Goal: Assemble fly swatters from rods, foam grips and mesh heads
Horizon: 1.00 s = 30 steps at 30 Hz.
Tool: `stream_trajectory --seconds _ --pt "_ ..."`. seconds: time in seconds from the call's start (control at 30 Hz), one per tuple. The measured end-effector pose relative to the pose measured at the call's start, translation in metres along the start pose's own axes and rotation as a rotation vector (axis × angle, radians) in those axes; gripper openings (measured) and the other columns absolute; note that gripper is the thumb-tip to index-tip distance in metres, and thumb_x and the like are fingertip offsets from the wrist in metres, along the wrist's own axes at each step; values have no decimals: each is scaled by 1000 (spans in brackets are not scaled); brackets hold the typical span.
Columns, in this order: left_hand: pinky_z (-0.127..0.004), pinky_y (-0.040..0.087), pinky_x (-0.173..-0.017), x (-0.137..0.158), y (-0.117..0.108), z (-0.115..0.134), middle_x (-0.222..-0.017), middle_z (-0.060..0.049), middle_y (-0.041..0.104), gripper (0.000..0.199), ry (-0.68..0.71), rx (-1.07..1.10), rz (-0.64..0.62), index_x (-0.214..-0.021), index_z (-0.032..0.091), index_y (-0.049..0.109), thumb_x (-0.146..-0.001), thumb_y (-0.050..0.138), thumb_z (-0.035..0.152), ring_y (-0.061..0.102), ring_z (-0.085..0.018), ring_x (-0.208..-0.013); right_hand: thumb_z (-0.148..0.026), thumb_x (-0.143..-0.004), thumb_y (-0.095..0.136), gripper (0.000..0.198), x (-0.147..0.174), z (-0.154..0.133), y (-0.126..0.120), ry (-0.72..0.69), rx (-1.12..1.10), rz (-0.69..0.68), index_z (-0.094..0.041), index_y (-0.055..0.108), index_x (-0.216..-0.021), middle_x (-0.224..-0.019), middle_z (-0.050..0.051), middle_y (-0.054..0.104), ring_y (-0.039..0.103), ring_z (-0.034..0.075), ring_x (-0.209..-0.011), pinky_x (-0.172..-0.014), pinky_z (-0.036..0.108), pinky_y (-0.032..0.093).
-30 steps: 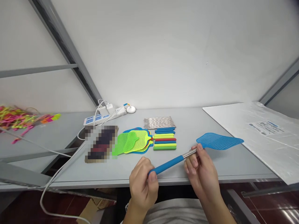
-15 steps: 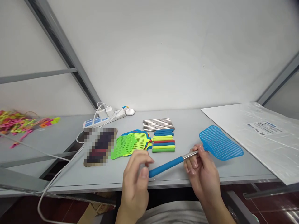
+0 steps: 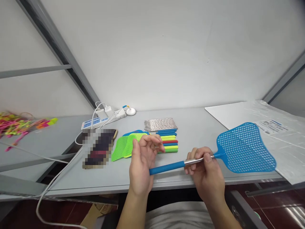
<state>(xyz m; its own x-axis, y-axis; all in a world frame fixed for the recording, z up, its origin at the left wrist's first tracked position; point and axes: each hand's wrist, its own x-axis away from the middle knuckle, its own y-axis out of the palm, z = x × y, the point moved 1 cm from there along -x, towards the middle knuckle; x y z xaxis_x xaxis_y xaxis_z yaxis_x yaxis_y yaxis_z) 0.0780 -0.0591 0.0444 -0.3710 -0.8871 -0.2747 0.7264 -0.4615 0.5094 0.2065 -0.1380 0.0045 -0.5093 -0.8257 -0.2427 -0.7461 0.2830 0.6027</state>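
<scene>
The left hand (image 3: 141, 170), earlier clenched on the blue handle (image 3: 168, 167), is now open at its end — the right hand (image 3: 206, 173) still grips the metal rod (image 3: 190, 162).

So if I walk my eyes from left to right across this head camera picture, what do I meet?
Jumble of bright pieces, power strip, green mesh head, open left hand, blue handle, right hand, blue mesh head.
</scene>
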Motion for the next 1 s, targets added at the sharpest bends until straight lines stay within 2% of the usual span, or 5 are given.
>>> stream_trajectory --seconds 0.27,0.53,0.77,0.87,1.0 --pt "-34 47 -76 0 16 -3 -93 -6 55 59 -143 69 -71 -90 20 60 -99 19 62 54 -18 -79 -46 -94 55 38 3 2 -8 118 89 -19 -21 67 -70 -65 -1 48 40 10 -50 -46 24 36" --pt "-26 45 -54 4 6 -6 -93 -3 60 35 -211 -209 -83 -96 23 57 -97 42 55 58 -15 -67 -31 -95 51 28 -2 -5 -2 160 -71 -142 -23 76 -107 -107 8 62 55 22 -96 -91 37 43" --pt "-26 40 -57 11 -1 2 -80 1 66 23 -195 -978 -214 -100 24 63 -96 53 45 58 -15 -64 -36 -92 58 24 -5 -2 7 321 -290 -118 -20 74 -100 -85 5 60 56 21 -89 -87 37 47" --pt "-27 36 -54 12 -3 6 -82 1 64 24 -172 -1073 -224 -108 26 61 -96 53 45 52 -14 -58 -33 -87 67 14 -14 -5 7 330 -406 66 -20 69 -82 -67 -2 48 50 13 -68 -82 33 49" --pt "-28 41 -64 13 -5 -1 -92 -1 64 25 -166 -1003 -173 -103 26 63 -97 51 46 54 -16 -69 -31 -88 65 42 -22 -13 13 373 -578 189 -20 43 -53 -52 -8 23 24 9 -48 -55 26 45"
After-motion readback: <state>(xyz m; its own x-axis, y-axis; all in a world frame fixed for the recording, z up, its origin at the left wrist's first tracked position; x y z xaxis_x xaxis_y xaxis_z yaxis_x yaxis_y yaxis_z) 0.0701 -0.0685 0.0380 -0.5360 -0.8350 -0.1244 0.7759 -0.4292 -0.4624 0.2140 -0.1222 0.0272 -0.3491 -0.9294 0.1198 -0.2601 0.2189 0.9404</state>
